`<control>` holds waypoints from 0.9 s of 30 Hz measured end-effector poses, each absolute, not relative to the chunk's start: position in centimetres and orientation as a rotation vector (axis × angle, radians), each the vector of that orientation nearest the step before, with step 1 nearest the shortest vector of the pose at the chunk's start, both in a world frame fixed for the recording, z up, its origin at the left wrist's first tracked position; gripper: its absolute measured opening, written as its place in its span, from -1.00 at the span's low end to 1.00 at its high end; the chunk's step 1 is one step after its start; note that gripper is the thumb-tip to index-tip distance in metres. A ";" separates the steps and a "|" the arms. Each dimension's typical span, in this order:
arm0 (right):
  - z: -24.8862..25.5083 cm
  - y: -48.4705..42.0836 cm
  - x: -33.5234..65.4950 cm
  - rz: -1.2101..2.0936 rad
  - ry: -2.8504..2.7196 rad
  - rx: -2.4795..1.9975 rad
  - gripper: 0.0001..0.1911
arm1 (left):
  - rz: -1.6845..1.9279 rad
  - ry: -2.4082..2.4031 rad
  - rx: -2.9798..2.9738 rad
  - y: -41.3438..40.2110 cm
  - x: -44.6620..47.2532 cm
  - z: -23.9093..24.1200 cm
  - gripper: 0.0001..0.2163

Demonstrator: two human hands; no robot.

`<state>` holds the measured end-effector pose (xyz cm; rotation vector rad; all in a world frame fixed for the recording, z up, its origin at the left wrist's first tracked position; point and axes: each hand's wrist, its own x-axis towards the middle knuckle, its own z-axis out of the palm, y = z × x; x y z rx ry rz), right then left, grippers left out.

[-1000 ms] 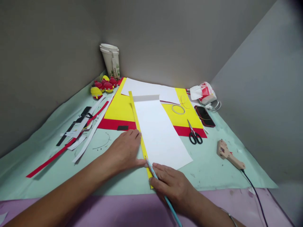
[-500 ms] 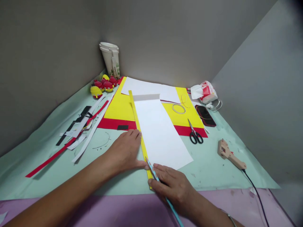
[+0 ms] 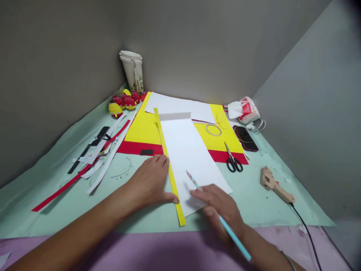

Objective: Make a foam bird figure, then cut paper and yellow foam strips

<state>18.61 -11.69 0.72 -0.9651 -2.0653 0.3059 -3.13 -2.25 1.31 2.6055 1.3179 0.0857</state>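
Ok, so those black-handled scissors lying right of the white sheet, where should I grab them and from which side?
Take the scissors by the black handle loops, coming from the near side. They lie flat and closed, loops toward the person, blades pointing away onto the red sheet. The right hand is closest, but it holds the pencil.

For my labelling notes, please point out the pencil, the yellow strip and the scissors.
pencil (image 3: 234, 238), head view, on the rear half of the blue shaft.
yellow strip (image 3: 162, 139), head view, on its far half.
scissors (image 3: 231, 159), head view, where the blades meet the black handles.
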 end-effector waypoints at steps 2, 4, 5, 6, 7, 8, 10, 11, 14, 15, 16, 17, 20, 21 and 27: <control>1.9 -10.4 18.6 0.403 -1.960 -1.074 -0.57 | 0.066 1.321 2.610 -2.2 -3.1 1.4 -0.15; 2.7 -8.8 18.1 0.554 -1.879 -1.181 -0.59 | 0.062 1.320 2.613 -2.2 -3.1 1.4 -0.15; 2.8 -7.9 17.8 0.613 -1.819 -1.221 -0.63 | 0.065 1.317 2.612 -2.2 -3.1 1.4 -0.15; 2.7 -7.0 17.4 0.682 -1.765 -1.267 -0.68 | 0.068 1.315 2.611 -2.2 -3.1 1.4 -0.15; 2.6 -6.1 17.0 0.736 -1.710 -1.315 -0.72 | 0.070 1.313 2.610 -2.2 -3.1 1.4 -0.15; 2.4 -5.3 16.6 0.790 -1.663 -1.353 -0.74 | 0.070 1.313 2.611 -2.2 -3.1 1.4 -0.16; 1.9 -4.1 15.8 0.886 -1.593 -1.407 -0.76 | 0.074 1.312 2.612 -2.2 -3.2 1.4 -0.16; 1.8 -3.6 15.5 0.922 -1.568 -1.428 -0.77 | 0.078 1.314 2.613 -2.3 -3.2 1.4 -0.16; 1.4 -3.1 14.9 0.969 -1.507 -1.477 -0.79 | 0.081 1.318 2.613 -2.3 -3.2 1.4 -0.15; 1.3 -3.1 14.7 0.968 -1.491 -1.487 -0.80 | 0.078 1.319 2.611 -2.3 -3.2 1.4 -0.15; 1.2 -3.1 14.6 0.965 -1.481 -1.492 -0.80 | 0.079 1.317 2.610 -2.3 -3.2 1.3 -0.14; 1.1 -3.1 14.6 0.959 -1.474 -1.491 -0.81 | 0.082 1.314 2.608 -2.3 -3.2 1.3 -0.13; 0.7 -3.1 14.4 0.943 -1.472 -1.466 -0.81 | 0.081 1.308 2.613 -2.3 -3.1 1.2 -0.10; 0.6 -3.2 14.3 0.940 -1.473 -1.460 -0.81 | 0.072 1.310 2.617 -2.2 -3.1 1.2 -0.09; 0.4 -3.1 14.0 0.896 -1.483 -1.461 -0.83 | 0.033 1.320 2.625 -2.1 -2.9 1.4 -0.09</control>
